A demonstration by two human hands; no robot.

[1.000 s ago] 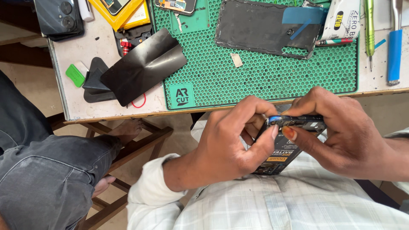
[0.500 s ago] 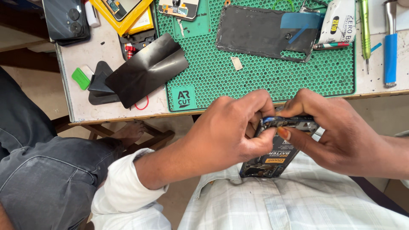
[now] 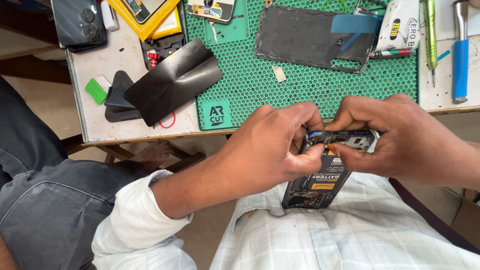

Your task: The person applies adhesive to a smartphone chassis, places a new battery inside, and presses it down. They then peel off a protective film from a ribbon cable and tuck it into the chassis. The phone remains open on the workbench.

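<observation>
Gripping the opened phone (image 3: 320, 172) with both hands, we have it held over our lap, just below the near edge of the tabletop (image 3: 120, 55). Our left hand (image 3: 272, 145) curls round the phone's left side, thumb pressed onto the exposed inside near the top, fingers closed on the upper edge. Our right hand (image 3: 400, 137) clamps the top right corner, fingers bent over the frame and thumb tip meeting the left thumb above the black battery (image 3: 327, 181). The phone is tilted, its lower end resting on our pale checked shirt (image 3: 360, 235).

Up on the tabletop lies a green honeycomb mat (image 3: 300, 90), and on it a dark back cover (image 3: 312, 37) with a blue strip at one corner. Left of the mat sits a bent black sheet (image 3: 172, 82), with a small green pick (image 3: 95, 91) beside it. At the far right we see a green screwdriver (image 3: 431, 30) and a blue-handled tool (image 3: 460, 62), well apart from our hands. Another person's dark trouser leg (image 3: 45, 200) fills the left side.
</observation>
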